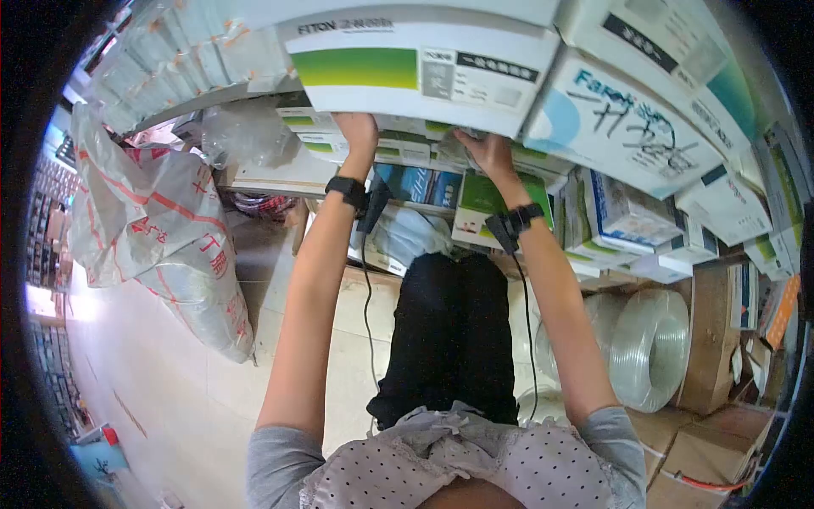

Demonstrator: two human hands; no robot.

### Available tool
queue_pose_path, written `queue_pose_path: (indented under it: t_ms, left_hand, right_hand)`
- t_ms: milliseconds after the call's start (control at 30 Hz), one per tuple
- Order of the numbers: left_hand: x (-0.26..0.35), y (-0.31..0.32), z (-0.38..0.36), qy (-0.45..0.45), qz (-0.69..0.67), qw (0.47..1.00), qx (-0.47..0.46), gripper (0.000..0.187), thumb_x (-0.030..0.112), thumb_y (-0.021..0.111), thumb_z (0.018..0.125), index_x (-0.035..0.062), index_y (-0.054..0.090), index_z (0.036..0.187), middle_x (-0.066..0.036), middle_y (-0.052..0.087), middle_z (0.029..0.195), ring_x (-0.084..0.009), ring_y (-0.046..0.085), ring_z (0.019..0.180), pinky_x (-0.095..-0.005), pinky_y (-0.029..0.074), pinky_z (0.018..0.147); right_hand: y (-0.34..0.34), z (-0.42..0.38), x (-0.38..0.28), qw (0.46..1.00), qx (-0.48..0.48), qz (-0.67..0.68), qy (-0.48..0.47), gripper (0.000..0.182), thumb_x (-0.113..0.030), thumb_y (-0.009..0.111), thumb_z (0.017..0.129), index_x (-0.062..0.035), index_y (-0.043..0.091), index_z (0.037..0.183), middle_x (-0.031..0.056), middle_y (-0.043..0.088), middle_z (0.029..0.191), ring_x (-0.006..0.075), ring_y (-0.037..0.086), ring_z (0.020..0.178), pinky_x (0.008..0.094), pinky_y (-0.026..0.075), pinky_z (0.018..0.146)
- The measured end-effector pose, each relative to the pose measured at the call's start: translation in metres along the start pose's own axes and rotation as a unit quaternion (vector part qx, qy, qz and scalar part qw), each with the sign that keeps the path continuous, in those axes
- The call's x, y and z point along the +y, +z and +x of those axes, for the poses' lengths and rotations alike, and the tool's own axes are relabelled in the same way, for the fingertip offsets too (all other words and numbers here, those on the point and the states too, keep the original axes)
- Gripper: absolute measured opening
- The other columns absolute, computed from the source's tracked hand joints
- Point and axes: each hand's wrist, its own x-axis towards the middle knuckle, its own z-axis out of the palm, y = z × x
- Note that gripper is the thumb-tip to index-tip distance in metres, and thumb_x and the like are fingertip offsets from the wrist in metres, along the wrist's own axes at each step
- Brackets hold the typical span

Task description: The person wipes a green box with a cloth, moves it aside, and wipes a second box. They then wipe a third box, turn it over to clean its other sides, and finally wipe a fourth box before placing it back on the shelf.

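A large white cardboard box (356,97) with a green band and "FITON" print is at the top middle, its front face towards me. Under its lower left edge is my left hand (358,131), holding the box from below, with the fingertips hidden. My right hand (492,157) holds the same box near its lower right edge; its fingers are bent and partly hidden by the box. Smaller white-and-green boxes (403,151) sit on the shelf just behind and below my hands. A green box (483,204) stands below my right hand.
White boxes (619,127), one with handwriting, are stacked on the right. A large plastic sack (161,229) stands on the left. Blue packages (432,185) lie on a lower shelf. Coiled clear tubing (653,348) and a brown carton (712,339) are at lower right.
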Motion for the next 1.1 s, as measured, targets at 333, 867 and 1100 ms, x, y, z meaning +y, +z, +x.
queue_pose_path:
  t_ms: [333, 867, 1100]
  left_hand:
    - [0.049, 0.045, -0.203, -0.178, -0.112, 0.922, -0.325, 0.057, 0.035, 0.066, 0.075, -0.007, 0.049, 0.108, -0.02, 0.056, 0.102, -0.0263, 0.058, 0.086, -0.0322, 0.046, 0.076]
    - [0.064, 0.019, -0.247, -0.408, -0.388, 0.743, -0.362, 0.043, 0.02, 0.059, 0.081, 0.0089, 0.038, 0.117, -0.011, 0.052, 0.102, -0.0221, 0.051, 0.1, -0.0395, 0.045, 0.082]
    - [0.082, -0.027, -0.228, -0.475, -0.372, 0.699, -0.382, 0.04, 0.034, 0.067, 0.074, 0.0043, 0.057, 0.099, -0.007, 0.062, 0.088, -0.0162, 0.06, 0.083, -0.0327, 0.048, 0.078]
  right_hand:
    - [-0.152, -0.153, 0.001, 0.914, 0.12, 0.052, 0.384, 0.058, -0.029, 0.074, 0.069, 0.0055, 0.053, 0.111, 0.0157, 0.059, 0.103, 0.0211, 0.055, 0.092, 0.0299, 0.042, 0.083]
    - [-0.147, -0.191, -0.011, 0.806, 0.049, 0.345, 0.478, 0.041, -0.022, 0.07, 0.075, -0.0001, 0.056, 0.108, 0.005, 0.059, 0.099, 0.0139, 0.055, 0.087, 0.0242, 0.041, 0.079]
    - [-0.135, -0.184, -0.029, 0.805, 0.057, 0.322, 0.495, 0.036, -0.023, 0.072, 0.074, -0.0023, 0.059, 0.1, 0.0036, 0.059, 0.097, 0.0119, 0.054, 0.084, 0.0237, 0.041, 0.075]
